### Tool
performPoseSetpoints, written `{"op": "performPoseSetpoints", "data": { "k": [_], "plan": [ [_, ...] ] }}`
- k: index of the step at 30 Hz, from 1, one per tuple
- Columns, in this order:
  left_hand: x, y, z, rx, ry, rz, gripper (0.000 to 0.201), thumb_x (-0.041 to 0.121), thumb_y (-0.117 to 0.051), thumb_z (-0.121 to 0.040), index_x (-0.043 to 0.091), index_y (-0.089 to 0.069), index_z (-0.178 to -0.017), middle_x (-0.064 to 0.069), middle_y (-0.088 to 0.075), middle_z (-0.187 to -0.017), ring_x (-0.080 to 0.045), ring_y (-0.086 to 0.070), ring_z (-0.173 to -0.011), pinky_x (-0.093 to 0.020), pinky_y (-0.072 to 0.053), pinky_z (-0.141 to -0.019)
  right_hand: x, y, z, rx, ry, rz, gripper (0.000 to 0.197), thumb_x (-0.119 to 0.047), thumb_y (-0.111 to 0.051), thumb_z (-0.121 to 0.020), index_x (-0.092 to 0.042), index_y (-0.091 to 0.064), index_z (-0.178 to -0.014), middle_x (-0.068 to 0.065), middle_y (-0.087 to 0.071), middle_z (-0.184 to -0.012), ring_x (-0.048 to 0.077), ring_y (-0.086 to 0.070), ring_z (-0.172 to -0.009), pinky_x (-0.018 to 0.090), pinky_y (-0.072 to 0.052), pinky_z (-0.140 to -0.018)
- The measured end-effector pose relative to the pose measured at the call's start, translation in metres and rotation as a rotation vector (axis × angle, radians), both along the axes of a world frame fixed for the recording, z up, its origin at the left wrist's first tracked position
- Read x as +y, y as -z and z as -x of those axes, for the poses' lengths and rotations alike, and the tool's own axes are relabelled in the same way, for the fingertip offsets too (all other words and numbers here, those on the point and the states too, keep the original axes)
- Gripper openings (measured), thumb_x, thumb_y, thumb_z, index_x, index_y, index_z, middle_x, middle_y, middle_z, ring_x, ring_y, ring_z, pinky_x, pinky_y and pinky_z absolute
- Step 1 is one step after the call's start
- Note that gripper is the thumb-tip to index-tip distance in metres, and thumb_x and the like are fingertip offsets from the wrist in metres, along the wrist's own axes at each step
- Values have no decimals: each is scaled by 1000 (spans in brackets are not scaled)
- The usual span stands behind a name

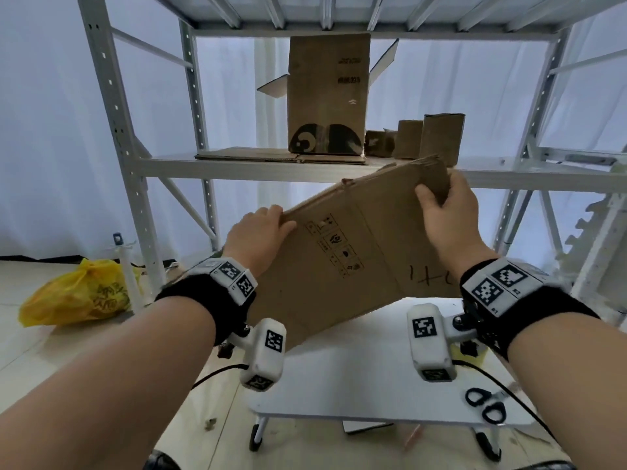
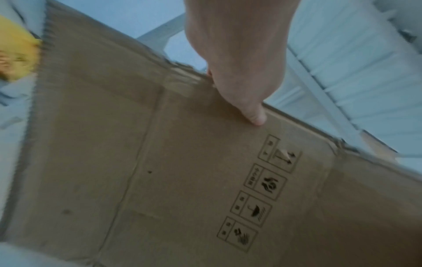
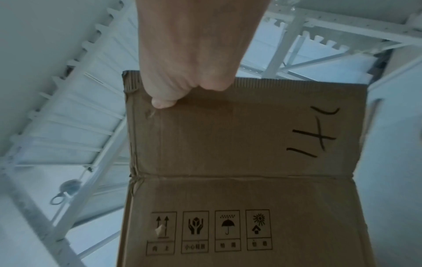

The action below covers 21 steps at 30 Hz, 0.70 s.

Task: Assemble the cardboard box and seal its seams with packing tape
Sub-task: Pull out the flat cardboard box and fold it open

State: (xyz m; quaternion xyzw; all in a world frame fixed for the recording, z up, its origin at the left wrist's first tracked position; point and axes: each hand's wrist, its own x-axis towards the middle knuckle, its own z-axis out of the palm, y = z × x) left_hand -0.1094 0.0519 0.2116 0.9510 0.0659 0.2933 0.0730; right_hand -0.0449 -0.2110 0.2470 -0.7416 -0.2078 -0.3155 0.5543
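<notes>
Above the far edge of the small white table (image 1: 339, 385), the flattened cardboard box (image 1: 356, 252) hangs tilted in the air, the left hand (image 1: 258, 232) pinching its long upper edge and the right hand (image 1: 451, 215) curled over the raised end flap. Assembly is barely begun, I judge; next the sides must be pulled apart into a tube. From the left wrist, a thumb (image 2: 255, 115) presses the creased, worn panel above printed handling symbols. From the right wrist, fingers (image 3: 164, 103) clamp the flap, which bears black handwritten marks.
</notes>
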Motion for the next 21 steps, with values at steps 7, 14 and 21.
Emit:
{"op": "performPoseSetpoints", "data": {
  "k": [7,14,21],
  "plan": [
    [24,21,-5,112,-177,110,58,51,-48,-92,24,-35,-141,-12,-43,-137,-35,-39,-125,-52,-38,-100,14,38,-5,78,40,-113,14,-23,-52,-96,-11,-49,-103,-8,-51,-84,3,-48,-73,14,-38,-68],
    [2,15,-20,-71,147,54,63,54,-54,-87,23,-38,-139,-5,-50,-135,-26,-46,-123,-46,-29,-109,39,32,-4,13,-74,-272,8,-15,-54,-95,-11,-48,-94,-11,-49,-76,-12,-47,-63,2,-38,-62],
    [-9,-9,-30,-37,203,-23,20,32,-51,-94,14,-56,-102,-2,-61,-91,-22,-56,-85,-36,-45,-75,40,29,-7,65,-75,-351,34,-11,-56,-84,-17,-34,-108,-1,-44,-95,5,-48,-80,18,-43,-72]
  ]
}}
